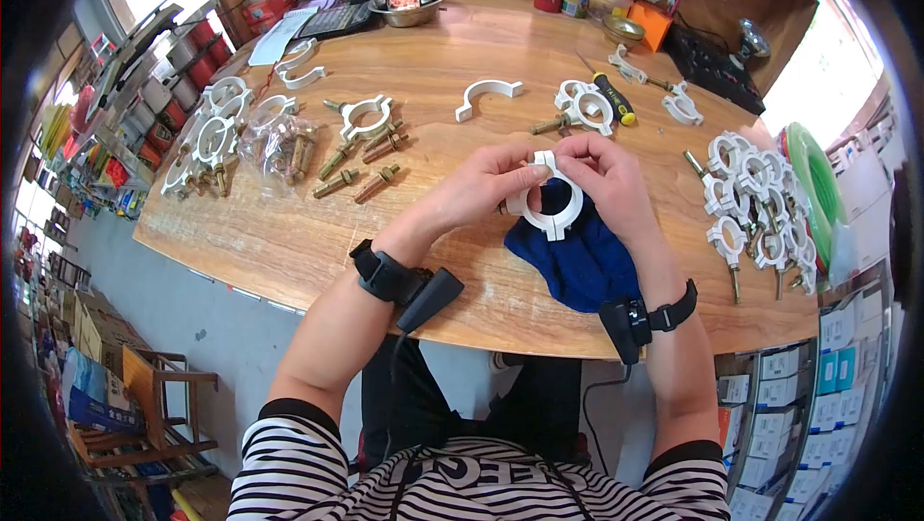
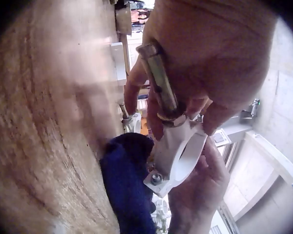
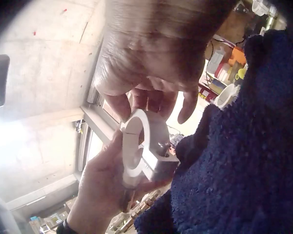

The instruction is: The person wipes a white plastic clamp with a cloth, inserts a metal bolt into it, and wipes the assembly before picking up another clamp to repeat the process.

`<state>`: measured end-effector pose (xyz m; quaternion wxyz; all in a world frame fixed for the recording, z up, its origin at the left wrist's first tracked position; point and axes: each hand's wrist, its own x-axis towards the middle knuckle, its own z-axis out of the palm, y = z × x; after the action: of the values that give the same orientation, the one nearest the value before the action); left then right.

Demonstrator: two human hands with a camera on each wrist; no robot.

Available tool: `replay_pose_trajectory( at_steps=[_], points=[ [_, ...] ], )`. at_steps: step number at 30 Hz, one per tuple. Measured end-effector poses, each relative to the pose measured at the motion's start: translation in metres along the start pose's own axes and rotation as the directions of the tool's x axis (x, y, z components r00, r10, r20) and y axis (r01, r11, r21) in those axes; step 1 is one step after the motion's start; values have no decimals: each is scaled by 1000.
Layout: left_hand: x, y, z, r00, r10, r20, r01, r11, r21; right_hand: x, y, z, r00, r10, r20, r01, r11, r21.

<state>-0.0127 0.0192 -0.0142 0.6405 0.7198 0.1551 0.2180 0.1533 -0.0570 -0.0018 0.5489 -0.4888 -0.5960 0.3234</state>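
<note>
Both hands hold a white ring-shaped pipe clamp [image 1: 556, 227] above the near side of the table, with its two halves closed into a ring. My left hand [image 1: 476, 189] grips it from the left, thumb at the upper rim. At the top of the ring, the thumb and fingertips of my right hand [image 1: 608, 179] pinch the joint. The left wrist view shows a metal anchor bolt [image 2: 160, 83] sticking out of the clamp's side and a screw [image 2: 156, 178] in one ear. Underneath lies a dark blue cloth [image 1: 577, 271], bunched on the tabletop.
Piled clamps [image 1: 751, 175] and a green coil [image 1: 810, 184] lie at right. More clamps [image 1: 217, 136], a plastic bag of bolts [image 1: 279, 151] and loose bolts [image 1: 377, 184] are at left. Beyond the hands are a half clamp [image 1: 491, 88] and a screwdriver [image 1: 613, 100].
</note>
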Motion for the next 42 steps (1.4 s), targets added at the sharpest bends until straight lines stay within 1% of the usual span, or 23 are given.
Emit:
replay_pose_trajectory(
  at_steps=[2, 3, 6, 8, 9, 12, 14, 15, 18, 20, 21, 23, 24, 26, 27, 29, 32, 33, 35, 36, 39, 41, 42],
  points=[
    [-1, 1, -1, 999, -22, 31, 21, 999, 28, 0, -2, -1, 997, 83, -8, -83, 995, -58],
    [-1, 2, -1, 997, -45, 62, 41, 997, 58, 0, -2, -1, 997, 81, -10, -82, 995, -57],
    [-2, 5, 3, 1000, -8, 13, 8, 1000, 16, 0, -2, -1, 998, 47, -34, -48, 999, -20],
    [-1, 3, 2, 1000, 6, 15, -6, 1000, -1, 1, -1, -2, 1000, -21, -7, 21, 997, 68],
    [-1, 2, 1, 1000, 21, 15, -21, 1000, -20, 1, -1, -2, 1000, -22, -6, 23, 997, 67],
    [0, 0, 0, 1000, -11, 18, 11, 1000, 7, 1, 2, -2, 1000, 7, 9, -7, 1000, 16],
    [0, 0, -1, 999, -24, 31, 23, 999, 23, 1, 4, -3, 993, 114, 24, -113, 992, -47],
    [0, 0, -1, 998, -39, 45, 37, 999, 40, 1, 3, -2, 993, 114, 24, -113, 993, -47],
    [-2, 4, 3, 1000, -6, 9, 6, 999, -38, 1, 2, 1, 997, 82, -17, -81, 997, 19],
    [0, 1, 2, 1000, -7, 10, 7, 1000, -30, 1, 4, 0, 999, -44, 13, 43, 997, 58],
    [0, 0, 1, 1000, -7, 10, 8, 1000, -23, 1, 3, -1, 999, -44, 14, 44, 997, 57],
    [0, 0, 1, 1000, -7, 12, 7, 1000, -14, 1, 1, -1, 999, 24, 32, -24, 1000, 3],
    [0, 0, 1, 1000, -6, 15, 6, 1000, -5, 0, 0, -1, 999, 24, 32, -24, 1000, 3],
    [0, -1, 0, 1000, -13, 18, 13, 1000, 3, 0, -4, -1, 991, 127, 40, -124, 990, -66],
    [0, -1, 0, 1000, -19, 21, 19, 1000, 11, 0, -2, 0, 991, 127, 39, -124, 990, -65],
    [-1, 2, 2, 1000, -10, 12, 10, 1000, -4, 1, 3, 1, 1000, 0, -11, 0, 1000, 31],
    [-1, 1, 2, 1000, -5, 10, 5, 1000, -14, 0, 3, 0, 999, -42, 13, 41, 998, 50],
    [0, 1, 1, 1000, -12, 17, 12, 1000, -9, 0, 2, 0, 999, -42, 14, 41, 998, 50],
    [0, 0, 0, 1000, -20, 22, 19, 1000, 25, 0, 1, -1, 996, 91, 26, -91, 996, -10],
    [0, 0, 0, 999, -29, 28, 27, 998, 59, 0, 1, 0, 996, 90, 26, -90, 996, -10],
    [-3, 8, 3, 1000, -22, 2, 22, 999, 40, 1, 3, 1, 999, 43, -3, -43, 998, -50],
    [-3, 6, 4, 1000, -21, -1, 21, 1000, 18, 1, 4, 0, 998, -64, -3, 64, 995, 73],
    [-3, 4, 3, 1000, -19, -5, 19, 1000, -5, 1, 3, 0, 998, -64, 0, 64, 995, 73]
  ],
)
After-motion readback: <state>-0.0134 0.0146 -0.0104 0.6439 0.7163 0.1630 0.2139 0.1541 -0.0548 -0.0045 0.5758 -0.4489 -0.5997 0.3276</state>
